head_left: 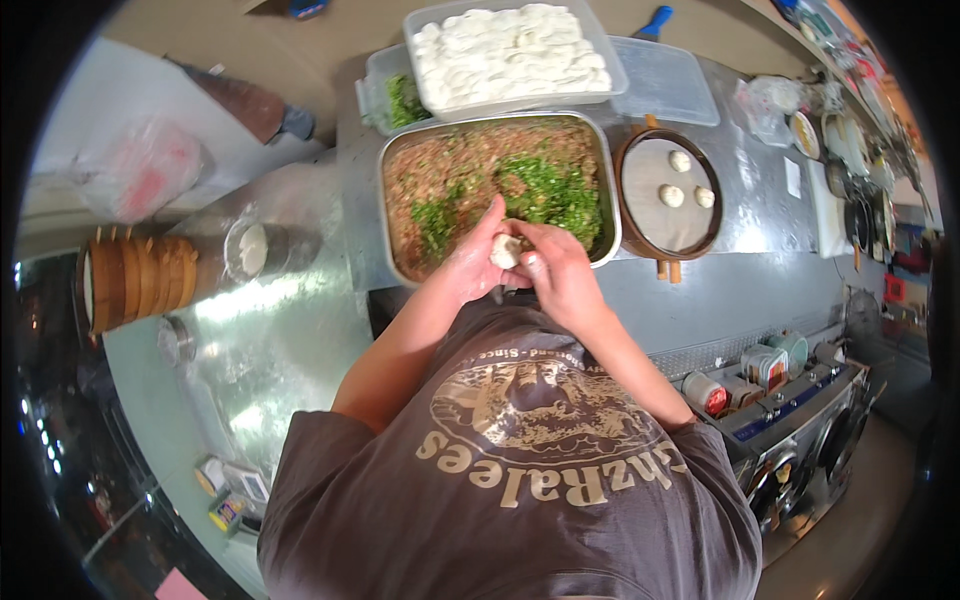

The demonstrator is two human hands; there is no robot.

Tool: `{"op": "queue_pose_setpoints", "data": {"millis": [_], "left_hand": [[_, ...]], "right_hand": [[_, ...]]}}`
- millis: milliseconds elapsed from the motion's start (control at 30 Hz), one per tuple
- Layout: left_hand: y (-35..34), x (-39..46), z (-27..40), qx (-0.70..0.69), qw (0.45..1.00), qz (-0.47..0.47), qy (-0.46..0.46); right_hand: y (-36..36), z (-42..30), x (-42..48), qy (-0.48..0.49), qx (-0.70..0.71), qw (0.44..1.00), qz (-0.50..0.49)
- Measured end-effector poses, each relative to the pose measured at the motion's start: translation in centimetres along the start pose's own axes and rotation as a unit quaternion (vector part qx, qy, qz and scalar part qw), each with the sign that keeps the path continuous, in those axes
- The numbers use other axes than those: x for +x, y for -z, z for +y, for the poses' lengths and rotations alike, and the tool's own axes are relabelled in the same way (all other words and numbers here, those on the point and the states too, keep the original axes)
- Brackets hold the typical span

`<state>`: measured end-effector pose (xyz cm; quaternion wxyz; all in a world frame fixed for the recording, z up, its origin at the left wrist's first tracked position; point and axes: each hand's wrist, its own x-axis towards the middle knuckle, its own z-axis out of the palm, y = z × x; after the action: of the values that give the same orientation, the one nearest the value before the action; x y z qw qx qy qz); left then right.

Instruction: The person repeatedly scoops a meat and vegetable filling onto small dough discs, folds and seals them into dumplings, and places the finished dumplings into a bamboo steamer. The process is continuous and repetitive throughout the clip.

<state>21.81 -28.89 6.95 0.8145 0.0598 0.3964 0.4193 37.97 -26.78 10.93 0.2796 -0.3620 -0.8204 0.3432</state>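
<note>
Both hands are over the near edge of a metal pan (613, 196). My left hand (471, 264) cradles a small white dough bun (505, 253), its thumb pointing up and away from me. My right hand (564, 274) has its fingers curled against the bun's other side; some fingertips are hidden behind it. Minced meat filling (442, 161) fills the pan, with chopped green onion (551, 187) heaped on the right and a smaller patch on the left. On the right, a round bamboo steamer (628, 217) holds three pleated buns (671, 196) on a pale liner.
Behind the pan, a plastic tub (615, 71) holds stacked dough wrappers (514, 56), beside a clear lid (667, 81) and a blue-handled scraper (656, 22). Stacked bamboo steamers (139, 281) and a flour bowl (253, 251) stand left. A stove (795, 427) is at lower right.
</note>
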Motion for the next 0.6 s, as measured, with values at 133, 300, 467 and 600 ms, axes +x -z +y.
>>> {"op": "queue_pose_setpoints", "data": {"millis": [133, 300, 467, 600], "left_hand": [[-1.9, 1.4, -0.3, -0.024, 0.999, -0.023, -0.015], [-6.2, 1.8, 0.2, -0.029, 0.999, -0.042, 0.013], [-7.3, 2.5, 0.6, 0.026, 0.999, 0.006, -0.038], [-4.4, 1.2, 0.4, 0.072, 0.995, 0.022, -0.059]], "right_hand": [[1.7, -0.5, 0.3, -0.006, -0.023, 0.998, -0.065], [5.1, 0.2, -0.2, -0.018, -0.103, 0.992, -0.077], [9.1, 3.7, 0.3, -0.042, -0.046, 0.998, -0.004], [11.8, 12.4, 1.1, -0.159, -0.096, 0.98, 0.07]]}}
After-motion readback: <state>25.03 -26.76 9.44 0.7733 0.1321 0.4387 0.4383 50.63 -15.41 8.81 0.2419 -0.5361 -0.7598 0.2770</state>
